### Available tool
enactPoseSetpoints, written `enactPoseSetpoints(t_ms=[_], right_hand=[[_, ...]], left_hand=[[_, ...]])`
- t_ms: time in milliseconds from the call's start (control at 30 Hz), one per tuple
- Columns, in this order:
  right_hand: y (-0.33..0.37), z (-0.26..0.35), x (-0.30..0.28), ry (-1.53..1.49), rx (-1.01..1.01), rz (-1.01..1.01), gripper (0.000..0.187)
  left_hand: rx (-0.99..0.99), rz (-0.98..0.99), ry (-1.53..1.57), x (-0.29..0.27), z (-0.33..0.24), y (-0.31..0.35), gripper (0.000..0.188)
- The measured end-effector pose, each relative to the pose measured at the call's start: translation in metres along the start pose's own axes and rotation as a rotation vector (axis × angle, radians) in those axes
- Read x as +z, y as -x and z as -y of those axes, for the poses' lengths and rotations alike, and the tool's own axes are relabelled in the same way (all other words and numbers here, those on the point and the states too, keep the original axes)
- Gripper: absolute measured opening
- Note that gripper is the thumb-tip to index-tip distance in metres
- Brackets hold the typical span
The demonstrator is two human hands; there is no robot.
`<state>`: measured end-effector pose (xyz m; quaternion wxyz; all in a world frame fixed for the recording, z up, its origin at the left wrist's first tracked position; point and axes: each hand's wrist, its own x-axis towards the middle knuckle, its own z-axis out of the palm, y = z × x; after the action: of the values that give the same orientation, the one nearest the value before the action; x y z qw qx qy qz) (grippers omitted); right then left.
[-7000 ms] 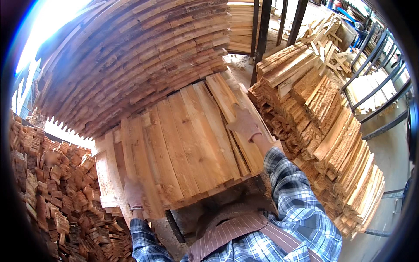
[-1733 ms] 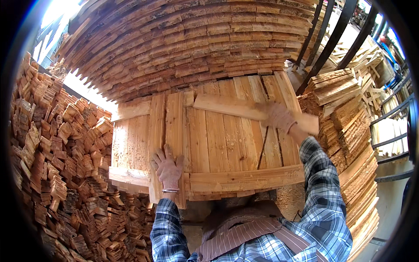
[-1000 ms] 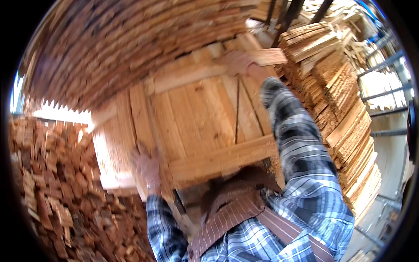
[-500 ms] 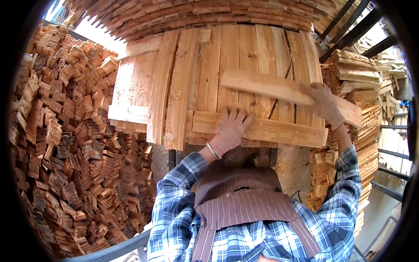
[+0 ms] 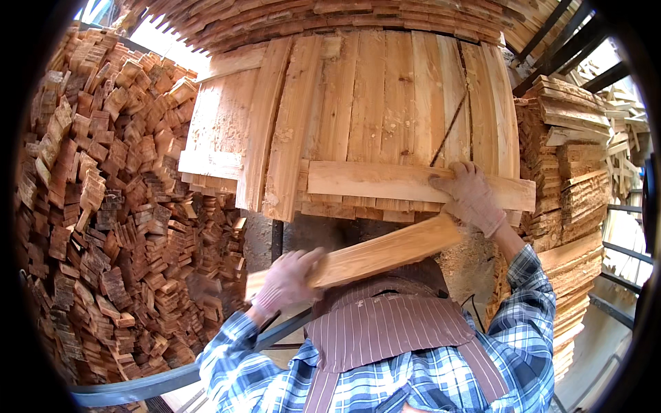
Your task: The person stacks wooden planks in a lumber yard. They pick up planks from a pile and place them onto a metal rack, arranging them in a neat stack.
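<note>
My left hand (image 5: 286, 279), in a light knitted glove, grips one end of a wooden board (image 5: 389, 251). This board slants up to the right, off the table's near edge and in front of my apron. Its right end comes close to my right wrist. My gloved right hand (image 5: 474, 196) is closed over the right part of a second, paler board (image 5: 375, 181). That one lies crosswise along the near edge of the wooden tabletop (image 5: 385, 110), over the ends of lengthwise boards. Both hands are slightly blurred.
A tall heap of short wooden pieces (image 5: 131, 234) rises at the left. Stacked boards (image 5: 571, 206) stand at the right, and more line the far side (image 5: 330, 17). A curved blue-grey metal rail (image 5: 179, 380) crosses the lower left. Black metal bars (image 5: 564, 51) rise at the far right.
The board in my right hand came down onto the table's near edge. My left hand drew the other board off that edge toward my body, to the left.
</note>
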<state>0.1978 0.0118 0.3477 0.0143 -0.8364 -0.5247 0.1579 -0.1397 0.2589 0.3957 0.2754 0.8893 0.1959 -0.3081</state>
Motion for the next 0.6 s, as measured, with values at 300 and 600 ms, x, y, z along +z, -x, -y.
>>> enactPoseSetpoints(t_ms=[300, 600], right_hand=[[-0.002, 0.029, -0.040, -1.220, 0.078, -0.030, 0.091], [-0.099, 0.044, -0.090, -1.348, 0.016, -0.278, 0.108]], left_hand=[[-0.051, -0.303, 0.732, -0.034, -0.022, 0.020, 0.093], [0.594, -0.642, 0.606, -0.053, -0.117, -0.182, 0.076]])
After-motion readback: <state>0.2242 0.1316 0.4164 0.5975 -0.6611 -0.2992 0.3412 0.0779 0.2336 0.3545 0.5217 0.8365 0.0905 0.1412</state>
